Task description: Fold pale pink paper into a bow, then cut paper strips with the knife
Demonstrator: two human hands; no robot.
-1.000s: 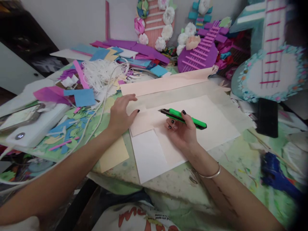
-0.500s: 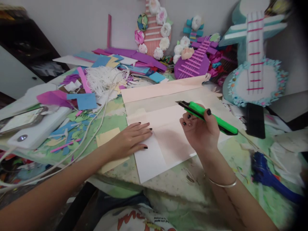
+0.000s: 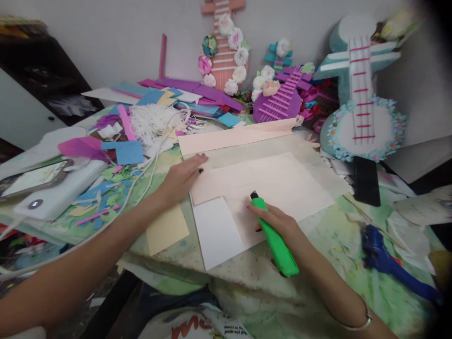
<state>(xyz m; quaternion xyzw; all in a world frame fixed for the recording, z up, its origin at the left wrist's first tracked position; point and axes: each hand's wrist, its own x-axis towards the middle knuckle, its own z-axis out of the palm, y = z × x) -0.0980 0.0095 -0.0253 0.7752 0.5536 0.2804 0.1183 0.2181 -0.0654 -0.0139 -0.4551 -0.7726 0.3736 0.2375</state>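
Note:
My right hand [image 3: 282,226] is wrapped round a green utility knife [image 3: 273,242], its dark tip pointing forward over the pale peach paper [image 3: 268,176]. Whether the tip touches the paper I cannot tell. My left hand [image 3: 183,176], a little blurred, is at the paper's left edge with fingers stretched forward and nothing held. Under the peach paper a white sheet [image 3: 215,235] shows through a cut-out corner. Behind lies a folded peach strip [image 3: 236,135]. A yellow paper piece [image 3: 167,230] lies below my left hand.
Left are a white power bank [image 3: 60,190], a phone [image 3: 35,179], cables and paper scraps. White string [image 3: 151,122] is heaped behind. A purple paper guitar [image 3: 278,101] and a teal one [image 3: 363,117] stand at the back. Right lie a black phone [image 3: 366,181] and blue tool [image 3: 391,263].
My right hand has lowered and turned the knife, its tip now pointing forward over the paper. My left hand has moved back and left, off the white sheet.

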